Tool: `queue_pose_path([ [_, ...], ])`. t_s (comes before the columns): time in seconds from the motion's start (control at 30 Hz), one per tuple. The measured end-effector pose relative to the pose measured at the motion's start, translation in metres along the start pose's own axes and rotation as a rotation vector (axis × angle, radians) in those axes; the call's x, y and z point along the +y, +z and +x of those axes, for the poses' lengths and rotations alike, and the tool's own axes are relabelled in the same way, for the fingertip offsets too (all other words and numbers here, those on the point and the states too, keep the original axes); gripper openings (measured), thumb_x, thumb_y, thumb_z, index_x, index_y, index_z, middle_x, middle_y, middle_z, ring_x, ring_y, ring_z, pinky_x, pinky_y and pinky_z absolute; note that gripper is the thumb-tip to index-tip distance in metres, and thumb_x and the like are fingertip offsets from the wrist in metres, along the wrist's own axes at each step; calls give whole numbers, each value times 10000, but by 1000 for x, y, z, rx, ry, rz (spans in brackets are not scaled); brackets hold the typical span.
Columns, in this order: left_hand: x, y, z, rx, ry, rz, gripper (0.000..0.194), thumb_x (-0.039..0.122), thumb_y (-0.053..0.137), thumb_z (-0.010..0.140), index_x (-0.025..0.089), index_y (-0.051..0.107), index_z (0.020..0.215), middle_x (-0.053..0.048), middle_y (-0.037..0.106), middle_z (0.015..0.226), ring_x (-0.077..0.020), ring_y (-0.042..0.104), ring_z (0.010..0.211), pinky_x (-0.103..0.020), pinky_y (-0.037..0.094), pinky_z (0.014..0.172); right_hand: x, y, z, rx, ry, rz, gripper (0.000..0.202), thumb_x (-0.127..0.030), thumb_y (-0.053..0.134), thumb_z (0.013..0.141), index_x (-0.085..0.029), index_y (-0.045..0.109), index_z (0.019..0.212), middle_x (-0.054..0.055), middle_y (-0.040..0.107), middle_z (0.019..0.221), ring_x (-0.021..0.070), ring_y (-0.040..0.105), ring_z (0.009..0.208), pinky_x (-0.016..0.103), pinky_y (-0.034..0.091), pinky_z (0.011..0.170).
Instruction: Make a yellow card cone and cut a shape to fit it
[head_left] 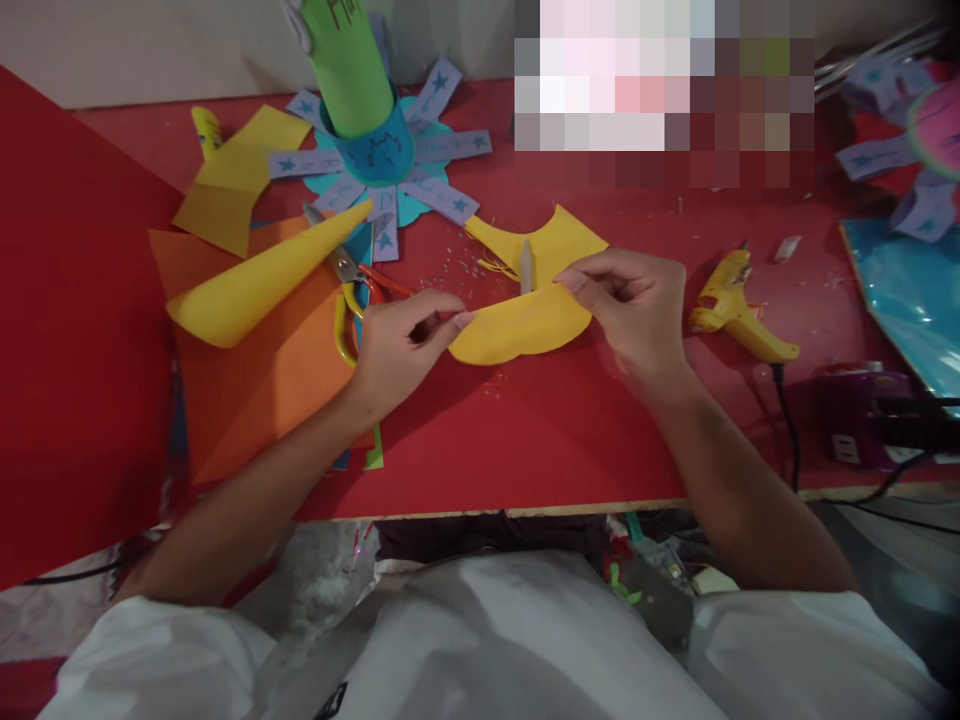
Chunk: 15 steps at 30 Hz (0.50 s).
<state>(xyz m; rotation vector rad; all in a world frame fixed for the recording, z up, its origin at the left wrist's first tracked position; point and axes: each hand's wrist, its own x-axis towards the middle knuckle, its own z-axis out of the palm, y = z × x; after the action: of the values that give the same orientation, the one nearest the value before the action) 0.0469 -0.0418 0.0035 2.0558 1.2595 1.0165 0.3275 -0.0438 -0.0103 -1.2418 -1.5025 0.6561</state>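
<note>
A yellow paper piece (pixel 521 328) with a straight upper edge and a curved lower edge is stretched between my hands above the red table (pixel 517 430). My left hand (pixel 409 345) pinches its left corner, and my right hand (pixel 630 300) pinches the upper right corner. Just behind it lies a yellow paper scrap (pixel 574 240) with a curved cut-out, and a grey pointed blade (pixel 526 265) rests near it. Scissors (pixel 345 265) and red and yellow handles sit left of my left hand, beside a rolled yellow paper cone (pixel 262 280).
Orange sheets (pixel 277 390) lie at the left, near a large red panel (pixel 82 330). A green cylinder (pixel 349 70) stands on a blue flower-like base at the back. A yellow glue gun (pixel 739 310), purple box (pixel 862 415) and blue packet (pixel 915 290) are at the right.
</note>
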Motion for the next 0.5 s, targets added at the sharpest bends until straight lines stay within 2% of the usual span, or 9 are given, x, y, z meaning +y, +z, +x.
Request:
queue_pose_path([
  [0.1, 5, -1, -3, 62, 12, 53, 303, 494, 726, 1037, 241, 822, 902, 33, 649, 636, -104, 517, 556, -278, 439, 597, -3, 0, 1, 18, -33, 3, 279, -567, 819, 972, -301, 824, 887, 39, 818, 840, 224, 742, 702, 385, 587, 595],
  [0.23, 11, -3, -6, 138, 20, 12, 287, 467, 699, 1055, 234, 833, 955, 1, 774, 764, -119, 650, 626, -262, 530, 647, -7, 3, -1, 33, -63, 58, 339, -617, 755, 1007, -295, 831, 935, 37, 811, 855, 200, 754, 701, 357, 629, 643],
  [0.3, 13, -5, -6, 143, 35, -19, 304, 470, 658, 1083, 237, 833, 1000, -26, 814, 853, -145, 722, 717, -281, 583, 721, -9, 4, -2, 39, -63, 80, 334, -605, 738, 1024, -285, 827, 981, 37, 812, 907, 199, 777, 762, 357, 659, 707],
  [0.4, 10, -5, -5, 151, 86, -44, 302, 470, 628, 1104, 253, 827, 1038, -47, 827, 933, -172, 755, 812, -329, 623, 822, -10, 7, -5, 66, -69, 107, 291, -567, 765, 1017, -278, 806, 1012, 31, 804, 960, 199, 785, 828, 368, 682, 771],
  [0.5, 2, -1, -4, 183, 99, -114, 221, 432, 671, 1088, 266, 815, 1065, -36, 816, 957, -155, 746, 801, -316, 625, 813, -7, 10, -7, 86, -85, 122, 219, -504, 811, 995, -287, 785, 1003, 21, 790, 965, 190, 774, 837, 359, 683, 777],
])
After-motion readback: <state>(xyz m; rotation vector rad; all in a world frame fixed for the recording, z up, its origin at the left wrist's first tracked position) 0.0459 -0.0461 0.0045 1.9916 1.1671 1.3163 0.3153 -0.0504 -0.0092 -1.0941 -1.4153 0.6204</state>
